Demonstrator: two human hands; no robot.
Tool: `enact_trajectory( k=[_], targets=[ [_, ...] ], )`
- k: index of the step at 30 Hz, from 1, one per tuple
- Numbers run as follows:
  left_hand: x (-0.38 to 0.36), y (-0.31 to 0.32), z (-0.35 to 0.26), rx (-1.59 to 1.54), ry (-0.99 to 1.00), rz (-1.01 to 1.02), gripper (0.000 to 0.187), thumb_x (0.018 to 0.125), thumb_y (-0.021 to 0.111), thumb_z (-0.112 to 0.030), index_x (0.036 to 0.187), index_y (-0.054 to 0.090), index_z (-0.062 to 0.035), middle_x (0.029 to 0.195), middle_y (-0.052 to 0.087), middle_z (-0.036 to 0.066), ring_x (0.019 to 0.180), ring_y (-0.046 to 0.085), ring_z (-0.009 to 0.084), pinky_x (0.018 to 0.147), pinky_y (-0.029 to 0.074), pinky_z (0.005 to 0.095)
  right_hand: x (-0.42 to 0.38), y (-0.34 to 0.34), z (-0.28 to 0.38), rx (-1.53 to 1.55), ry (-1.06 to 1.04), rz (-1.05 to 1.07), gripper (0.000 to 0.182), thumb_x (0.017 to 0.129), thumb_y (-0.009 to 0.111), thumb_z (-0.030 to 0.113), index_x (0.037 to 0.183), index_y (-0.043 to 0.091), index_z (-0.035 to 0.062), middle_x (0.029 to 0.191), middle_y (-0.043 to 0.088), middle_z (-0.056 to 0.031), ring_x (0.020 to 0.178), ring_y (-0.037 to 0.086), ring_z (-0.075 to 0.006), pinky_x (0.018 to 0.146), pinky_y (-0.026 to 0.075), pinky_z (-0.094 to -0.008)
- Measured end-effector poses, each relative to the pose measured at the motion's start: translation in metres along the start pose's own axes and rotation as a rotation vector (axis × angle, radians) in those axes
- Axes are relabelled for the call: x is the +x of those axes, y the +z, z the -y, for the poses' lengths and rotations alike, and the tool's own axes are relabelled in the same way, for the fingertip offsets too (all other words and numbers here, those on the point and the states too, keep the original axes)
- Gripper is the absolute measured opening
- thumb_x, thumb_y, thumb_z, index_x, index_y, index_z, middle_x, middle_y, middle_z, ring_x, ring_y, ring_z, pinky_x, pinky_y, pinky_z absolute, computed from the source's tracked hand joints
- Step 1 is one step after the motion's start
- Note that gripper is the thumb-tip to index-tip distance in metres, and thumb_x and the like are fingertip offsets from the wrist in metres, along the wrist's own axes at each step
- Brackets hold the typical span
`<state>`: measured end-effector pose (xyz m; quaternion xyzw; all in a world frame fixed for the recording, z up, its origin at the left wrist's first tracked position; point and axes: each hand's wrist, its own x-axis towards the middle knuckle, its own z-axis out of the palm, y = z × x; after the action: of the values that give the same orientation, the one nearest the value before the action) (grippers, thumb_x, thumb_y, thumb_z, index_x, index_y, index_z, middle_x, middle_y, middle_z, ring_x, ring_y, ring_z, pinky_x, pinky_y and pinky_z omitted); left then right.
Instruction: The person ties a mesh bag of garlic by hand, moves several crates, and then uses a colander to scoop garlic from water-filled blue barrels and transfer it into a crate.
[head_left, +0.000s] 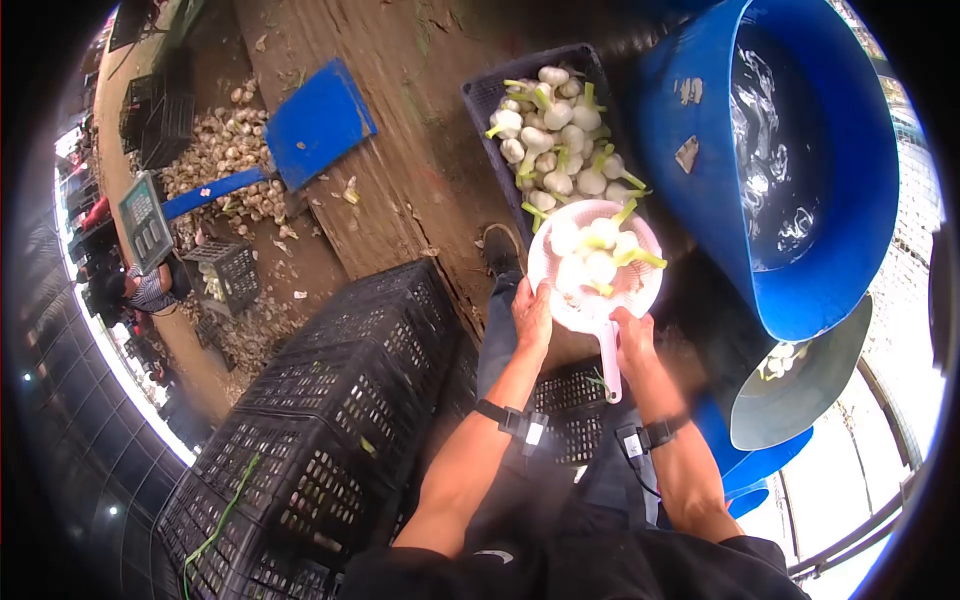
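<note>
In front of me is a pink plastic strainer (pixel 642 285) with several white garlic bulbs (pixel 600 265) with green stem stubs in it. My left hand (pixel 532 315) grips the strainer's left rim. At the base of its handle, my right hand (pixel 633 338) holds it from the right, with the fingers partly hidden underneath. Just beyond, and partly behind the strainer, a dark purple crate (pixel 484 100) is heaped with trimmed garlic bulbs (pixel 560 130).
A large blue barrel (pixel 690 150) holding water stands at right, above a grey-green bin (pixel 800 405) with some garlic. Black crates (pixel 330 400) are stacked at left. Farther off lie a blue shovel (pixel 318 125), a scale (pixel 146 222) and a garlic heap (pixel 225 150). Another person (pixel 148 290) is at far left.
</note>
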<state>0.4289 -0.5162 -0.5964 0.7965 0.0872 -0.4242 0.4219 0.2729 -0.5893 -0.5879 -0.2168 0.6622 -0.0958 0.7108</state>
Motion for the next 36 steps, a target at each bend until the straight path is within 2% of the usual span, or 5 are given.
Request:
enact_trajectory(
  k=[8, 14, 20, 24, 36],
  targets=[
    [0.073, 0.01, -0.087, 0.181, 0.496, -0.135, 0.041, 0.082, 0.056, -0.014, 0.118, 0.054, 0.0055, 0.104, 0.064, 0.026, 0.098, 0.063, 0.0344, 0.087, 0.048, 0.0413, 0.021, 0.088, 0.127, 0.164, -0.063, 0.195, 0.047, 0.08, 0.058, 0.008, 0.123, 0.052, -0.0117, 0.109, 0.064, -0.0184, 0.093, 0.066, -0.0249, 0.084, 0.056, -0.0336],
    [0.122, 0.002, -0.04, 0.291, 0.187, -0.108, 0.035, 0.078, 0.065, -0.018, 0.104, 0.061, 0.0052, 0.101, 0.068, 0.026, 0.097, 0.066, 0.0397, 0.086, 0.051, 0.0448, 0.067, 0.107, 0.093, 0.123, 0.304, -0.054, 0.045, 0.081, 0.056, 0.009, 0.12, 0.048, -0.0122, 0.103, 0.063, -0.0242, 0.078, 0.067, -0.034, 0.056, 0.06, -0.0472],
    [0.058, -0.033, -0.08, 0.084, 0.221, 0.289, 0.051, 0.091, 0.058, -0.034, 0.126, 0.054, 0.0029, 0.108, 0.065, 0.027, 0.108, 0.062, 0.0356, 0.088, 0.049, 0.0436, -0.039, 0.064, 0.117, 0.131, -0.033, 0.075, 0.05, 0.078, 0.055, -0.001, 0.127, 0.049, -0.0109, 0.116, 0.062, -0.0151, 0.103, 0.061, -0.0254, 0.091, 0.049, -0.0354],
    [0.065, -0.038, -0.137, -0.145, 0.076, 0.322, 0.052, 0.098, 0.057, -0.038, 0.132, 0.053, 0.002, 0.119, 0.063, 0.011, 0.105, 0.061, 0.0225, 0.092, 0.048, 0.0332, -0.117, 0.001, 0.184, -0.052, -0.226, -0.166, 0.049, 0.075, 0.067, 0.008, 0.12, 0.057, -0.0067, 0.103, 0.064, -0.0066, 0.088, 0.061, -0.0155, 0.078, 0.05, -0.0292],
    [0.229, 0.056, -0.178, 0.852, 0.511, 0.226, 0.056, 0.081, 0.069, -0.027, 0.13, 0.055, -0.004, 0.122, 0.063, 0.02, 0.116, 0.059, 0.0335, 0.097, 0.047, 0.0401, 0.014, -0.187, 0.326, -0.477, -0.762, -0.731, 0.043, 0.093, 0.065, 0.026, 0.123, 0.058, -0.0034, 0.107, 0.064, -0.0108, 0.093, 0.06, -0.0158, 0.079, 0.048, -0.0278]
  ],
)
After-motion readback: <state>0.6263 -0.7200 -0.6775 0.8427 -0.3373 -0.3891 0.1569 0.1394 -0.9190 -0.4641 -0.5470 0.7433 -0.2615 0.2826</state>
